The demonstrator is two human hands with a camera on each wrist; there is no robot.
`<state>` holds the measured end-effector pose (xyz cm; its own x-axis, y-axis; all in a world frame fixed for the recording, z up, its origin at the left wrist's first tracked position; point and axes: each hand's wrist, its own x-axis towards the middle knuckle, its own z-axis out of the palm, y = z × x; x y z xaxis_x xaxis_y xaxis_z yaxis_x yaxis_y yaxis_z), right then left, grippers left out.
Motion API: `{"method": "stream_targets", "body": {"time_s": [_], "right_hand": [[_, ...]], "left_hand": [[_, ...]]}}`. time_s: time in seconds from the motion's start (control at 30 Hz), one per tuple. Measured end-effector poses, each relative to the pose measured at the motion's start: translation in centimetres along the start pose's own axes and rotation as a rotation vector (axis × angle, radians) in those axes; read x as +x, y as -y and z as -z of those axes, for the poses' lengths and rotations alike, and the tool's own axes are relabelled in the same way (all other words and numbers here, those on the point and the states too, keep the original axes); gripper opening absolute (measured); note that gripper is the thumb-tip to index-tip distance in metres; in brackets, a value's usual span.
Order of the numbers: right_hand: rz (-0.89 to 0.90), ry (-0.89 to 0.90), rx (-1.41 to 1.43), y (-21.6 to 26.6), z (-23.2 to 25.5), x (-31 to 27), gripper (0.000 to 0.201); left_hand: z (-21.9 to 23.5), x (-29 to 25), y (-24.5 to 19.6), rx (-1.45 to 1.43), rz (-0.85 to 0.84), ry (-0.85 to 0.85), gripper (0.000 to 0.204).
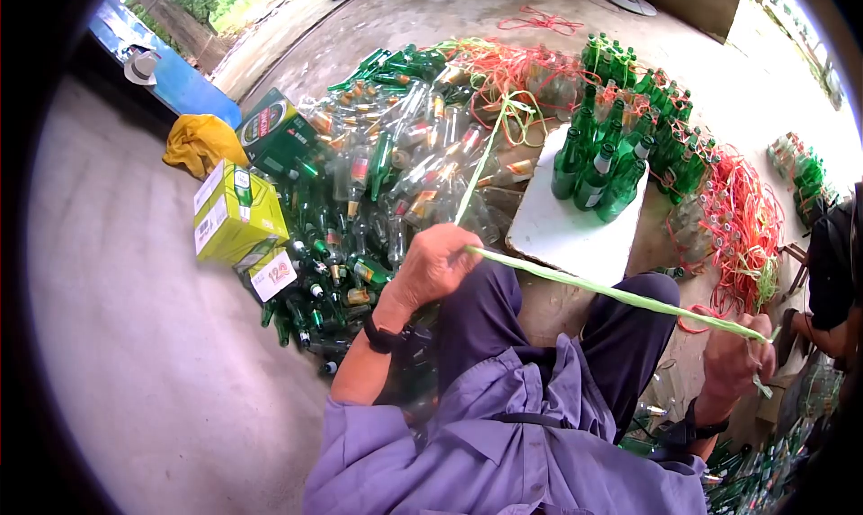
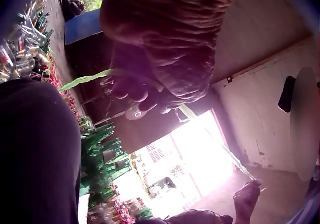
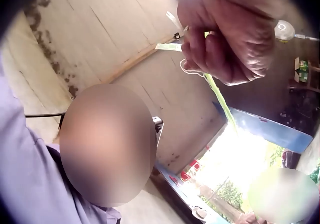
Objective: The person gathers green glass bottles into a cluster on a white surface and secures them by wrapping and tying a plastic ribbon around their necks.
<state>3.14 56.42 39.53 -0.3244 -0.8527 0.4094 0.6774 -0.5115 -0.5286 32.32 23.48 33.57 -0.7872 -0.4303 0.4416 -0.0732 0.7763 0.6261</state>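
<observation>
A light green plastic strip (image 1: pixel 620 293) is stretched between the two hands, above the person's knees. The left hand (image 1: pixel 433 261) grips it with curled fingers, and a further length runs up from that hand to a knotted green bunch (image 1: pixel 520 110). At the right, the right hand (image 1: pixel 739 358) holds the strip's other end, a short tail sticking out past the fingers. In the right wrist view the right hand (image 3: pixel 227 38) has its fingers curled round the strip (image 3: pixel 220 97). The left wrist view shows the left hand (image 2: pixel 167 43) pinching the strip (image 2: pixel 85 78).
Green bottles (image 1: pixel 600 169) stand grouped on a white board (image 1: pixel 575 236) beyond the knees. Loose bottles (image 1: pixel 360 173) lie piled at the left beside a yellow-green box (image 1: pixel 238 211) and a dark green box (image 1: pixel 274 133). Red strips (image 1: pixel 742 209) and tied bottles lie at the right. Another person's arm (image 1: pixel 822 331) shows at the right edge.
</observation>
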Motion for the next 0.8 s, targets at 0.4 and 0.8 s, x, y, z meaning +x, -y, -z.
{"method": "stream_targets", "body": {"time_s": [0.4, 0.8], "right_hand": [[0.755, -0.664, -0.227, 7.1, 3.2, -4.0, 0.031], [0.228, -0.116, 0.037, 6.2, 6.5, 0.1, 0.009]], "left_hand": [[2.9, -4.4, 6.2, 0.097, 0.179, -0.121, 0.013], [10.3, -10.6, 5.6, -0.374, 0.586, -0.118, 0.010]]}}
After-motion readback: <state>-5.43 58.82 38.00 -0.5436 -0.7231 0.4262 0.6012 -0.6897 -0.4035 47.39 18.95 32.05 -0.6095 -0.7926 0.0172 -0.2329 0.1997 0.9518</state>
